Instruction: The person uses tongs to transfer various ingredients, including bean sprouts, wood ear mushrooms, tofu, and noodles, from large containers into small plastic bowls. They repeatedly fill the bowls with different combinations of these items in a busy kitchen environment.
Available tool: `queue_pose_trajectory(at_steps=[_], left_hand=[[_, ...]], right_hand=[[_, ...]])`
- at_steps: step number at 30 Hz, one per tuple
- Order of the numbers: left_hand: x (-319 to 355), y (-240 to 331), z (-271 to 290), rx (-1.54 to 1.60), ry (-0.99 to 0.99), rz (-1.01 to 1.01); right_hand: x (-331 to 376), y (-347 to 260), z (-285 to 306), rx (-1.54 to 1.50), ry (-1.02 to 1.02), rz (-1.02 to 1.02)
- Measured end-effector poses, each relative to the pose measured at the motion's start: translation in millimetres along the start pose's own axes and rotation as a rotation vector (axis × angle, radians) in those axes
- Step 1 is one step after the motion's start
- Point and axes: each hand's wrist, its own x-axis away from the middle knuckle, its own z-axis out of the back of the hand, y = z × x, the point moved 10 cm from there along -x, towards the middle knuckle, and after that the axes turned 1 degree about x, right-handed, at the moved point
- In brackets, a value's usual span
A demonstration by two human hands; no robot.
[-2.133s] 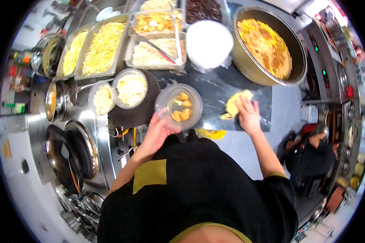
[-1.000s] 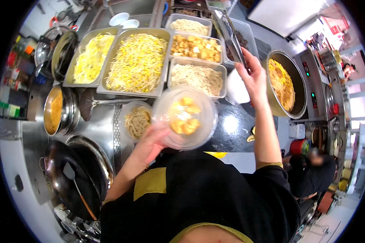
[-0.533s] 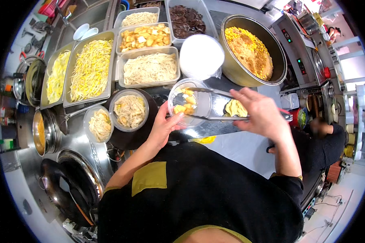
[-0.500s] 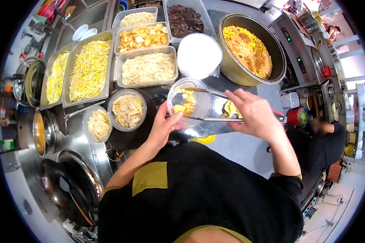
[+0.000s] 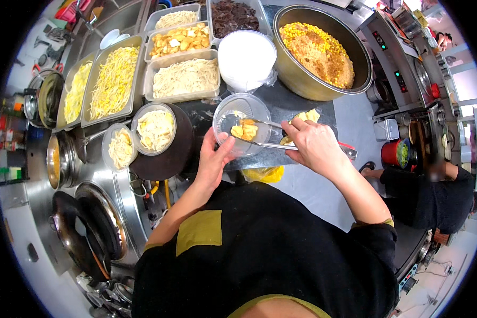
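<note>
My left hand (image 5: 215, 155) grips a clear round plastic bowl (image 5: 255, 105) by its near left side, tilted slightly. Inside it lie several golden-brown fried chunks (image 5: 244, 130), perhaps tofu. From the right, my right hand (image 5: 314, 144) is wrapped around metal tongs (image 5: 274, 146), whose two arms reach into the bowl, their tips at the chunks. Just beyond the right hand sits some pale yellow food (image 5: 308, 115), partly covered by it. To the left, two filled round bowls, a larger one (image 5: 155, 130) and a smaller one (image 5: 120, 148), hold pale strands with yellow bits.
Behind the bowl stand a tall white lid or bowl stack (image 5: 247, 57), a noodle-like strip tub (image 5: 185, 78), a fried-chunk tub (image 5: 180, 41) and a bean sprout tray (image 5: 112, 82). A large pot (image 5: 323, 58) is back right. A person (image 5: 426, 193) crouches at right; woks (image 5: 87, 230) sit lower left.
The tongs' tips have come closer together around the chunks, which are now bunched up in the bowl. My view has shifted a little. The person at right has moved; a foot now shows.
</note>
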Motion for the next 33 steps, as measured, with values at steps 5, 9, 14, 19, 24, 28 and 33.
queue_pose_trajectory(at_steps=[5, 9, 14, 19, 24, 28, 33], left_hand=[[-22, -34, 41, 0.02, 0.091, 0.084], [-34, -28, 51, -0.292, 0.055, 0.209], [-14, 119, -10, -1.582, 0.334, -0.779], [-143, 167, -71, -1.61, 0.24, -0.551], [-242, 158, -88, -1.945, 0.072, -0.342], [-199, 198, -128, -1.753, 0.132, -0.802], [-171, 262, -97, -1.007, -0.012, -0.777]], right_hand=[[-9, -4, 4, -0.013, 0.072, 0.039], [-16, 10, -19, -0.156, 0.05, 0.009], [-8, 30, -40, -0.415, 0.049, -0.025], [-5, 18, -40, -0.446, 0.072, -0.048], [4, 8, -18, -0.521, 0.069, -0.086], [9, 8, -9, -0.551, 0.014, -0.135], [-4, 6, 10, -0.423, -0.07, -0.109]])
